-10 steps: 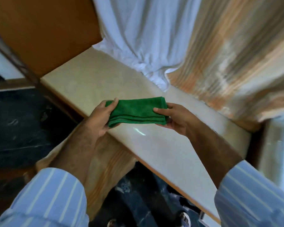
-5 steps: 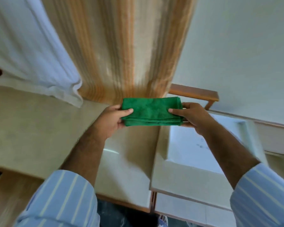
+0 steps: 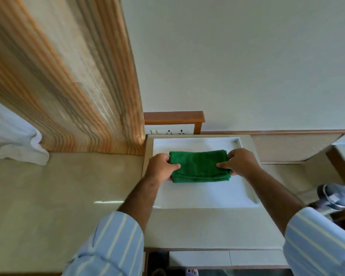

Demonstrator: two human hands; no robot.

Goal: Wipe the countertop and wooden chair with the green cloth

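We see the folded green cloth gripped at each end by the left hand and right hand, above a pale recessed tray beside the beige countertop and striped curtain.

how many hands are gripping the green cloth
2. The left hand grips the left end of the green cloth, and the right hand grips its right end. None seem hidden.
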